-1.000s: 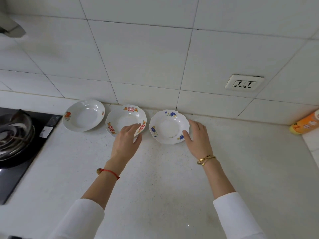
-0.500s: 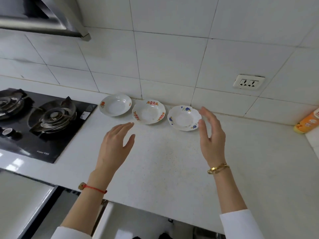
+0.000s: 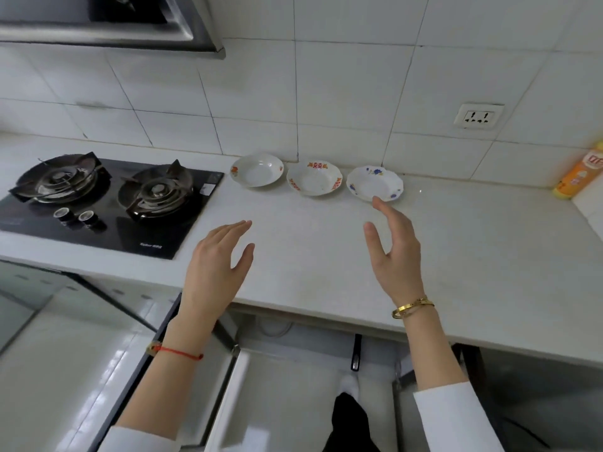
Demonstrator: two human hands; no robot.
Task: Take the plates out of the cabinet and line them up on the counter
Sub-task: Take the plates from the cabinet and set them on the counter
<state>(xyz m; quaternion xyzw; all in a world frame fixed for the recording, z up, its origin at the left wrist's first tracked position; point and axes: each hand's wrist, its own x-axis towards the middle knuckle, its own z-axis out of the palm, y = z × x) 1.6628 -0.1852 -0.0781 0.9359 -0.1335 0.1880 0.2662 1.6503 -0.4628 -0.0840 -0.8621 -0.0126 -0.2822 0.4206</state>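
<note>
Three small white plates stand in a row on the white counter [image 3: 473, 262], close to the tiled wall. The left plate [image 3: 257, 169] has orange flowers, the middle plate [image 3: 314, 177] a red and orange pattern, the right plate [image 3: 374, 183] blue flowers on a wavy rim. My left hand [image 3: 217, 265] hovers open over the counter's front part, well short of the plates. My right hand [image 3: 396, 252] is also open and empty, its fingertips just in front of the blue plate without touching it. An open cabinet door [image 3: 267, 396] shows below the counter edge.
A black two-burner gas hob [image 3: 107, 203] is set into the counter at the left, under a range hood [image 3: 107, 24]. An orange bottle [image 3: 579, 174] stands at the far right by the wall. A socket [image 3: 478, 116] sits in the tiles.
Both hands have come off the middle and blue plates and drawn back toward the counter's front edge. The view has pulled back, showing the hob and the open cabinet below.
</note>
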